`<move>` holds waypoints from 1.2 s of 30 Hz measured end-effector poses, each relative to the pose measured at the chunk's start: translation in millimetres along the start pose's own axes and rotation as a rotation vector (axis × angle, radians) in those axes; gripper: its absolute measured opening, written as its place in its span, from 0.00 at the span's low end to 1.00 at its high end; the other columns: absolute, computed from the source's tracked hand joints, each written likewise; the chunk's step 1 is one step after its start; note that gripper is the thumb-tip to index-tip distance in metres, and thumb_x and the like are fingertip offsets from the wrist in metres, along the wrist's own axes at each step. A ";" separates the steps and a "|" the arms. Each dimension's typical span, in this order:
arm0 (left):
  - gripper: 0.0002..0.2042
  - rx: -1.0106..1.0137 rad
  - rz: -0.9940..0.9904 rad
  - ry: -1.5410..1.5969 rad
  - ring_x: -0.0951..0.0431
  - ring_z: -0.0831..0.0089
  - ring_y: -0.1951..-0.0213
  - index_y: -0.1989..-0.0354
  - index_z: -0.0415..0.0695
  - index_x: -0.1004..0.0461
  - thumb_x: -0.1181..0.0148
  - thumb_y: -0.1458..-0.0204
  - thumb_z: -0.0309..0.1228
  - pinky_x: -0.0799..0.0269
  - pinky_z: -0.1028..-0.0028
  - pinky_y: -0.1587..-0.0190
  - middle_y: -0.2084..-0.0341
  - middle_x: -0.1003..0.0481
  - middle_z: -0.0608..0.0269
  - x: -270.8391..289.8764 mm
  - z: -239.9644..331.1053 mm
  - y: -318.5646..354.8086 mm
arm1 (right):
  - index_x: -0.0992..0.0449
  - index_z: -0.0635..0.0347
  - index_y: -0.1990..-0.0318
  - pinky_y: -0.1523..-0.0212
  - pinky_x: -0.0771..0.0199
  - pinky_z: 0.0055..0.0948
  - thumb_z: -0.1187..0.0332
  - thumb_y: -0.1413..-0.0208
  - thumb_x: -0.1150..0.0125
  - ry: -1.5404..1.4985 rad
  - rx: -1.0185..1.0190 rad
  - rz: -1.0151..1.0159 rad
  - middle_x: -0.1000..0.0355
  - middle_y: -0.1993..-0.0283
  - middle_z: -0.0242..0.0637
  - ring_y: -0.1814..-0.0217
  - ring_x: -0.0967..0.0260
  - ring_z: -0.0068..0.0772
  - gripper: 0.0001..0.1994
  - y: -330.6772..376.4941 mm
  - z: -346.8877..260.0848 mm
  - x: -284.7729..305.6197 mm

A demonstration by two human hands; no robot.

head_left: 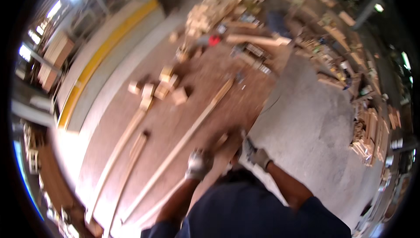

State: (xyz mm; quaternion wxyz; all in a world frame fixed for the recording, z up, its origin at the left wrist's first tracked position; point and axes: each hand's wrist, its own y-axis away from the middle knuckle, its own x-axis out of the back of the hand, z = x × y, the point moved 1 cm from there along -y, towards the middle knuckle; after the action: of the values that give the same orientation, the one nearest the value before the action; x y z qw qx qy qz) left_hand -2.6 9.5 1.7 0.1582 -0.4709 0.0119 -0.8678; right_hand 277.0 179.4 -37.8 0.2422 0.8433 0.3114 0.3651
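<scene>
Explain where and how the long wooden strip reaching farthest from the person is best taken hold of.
Probably near mid-length: the wooden strip is long, thin and straight-looking, so a central hold should balance it. Come from above and its right, where the left hand is, fingers across its narrow width, since it lies along the brown floor.

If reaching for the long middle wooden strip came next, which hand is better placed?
Probably the left: the gloved left hand is nearer the wooden strip; the gloved right hand is farther off, toward the grey concrete floor.
</scene>
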 end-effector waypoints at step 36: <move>0.23 0.187 -0.238 -0.068 0.25 0.47 0.49 0.49 0.42 0.24 0.30 0.54 0.37 0.26 0.52 0.47 0.54 0.23 0.48 -4.0 2.9 -9.8 | 0.21 0.63 0.56 0.52 0.24 0.46 0.55 0.38 0.38 0.161 -0.042 -0.221 0.21 0.63 0.54 0.57 0.22 0.58 0.17 41.9 -87.3 16.3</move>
State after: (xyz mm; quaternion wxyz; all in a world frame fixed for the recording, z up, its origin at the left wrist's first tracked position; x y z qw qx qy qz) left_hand -0.8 20.3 1.8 0.0975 -0.4814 -0.1303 -0.8613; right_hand 233.5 177.7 50.2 0.2729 0.7664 0.4131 0.4092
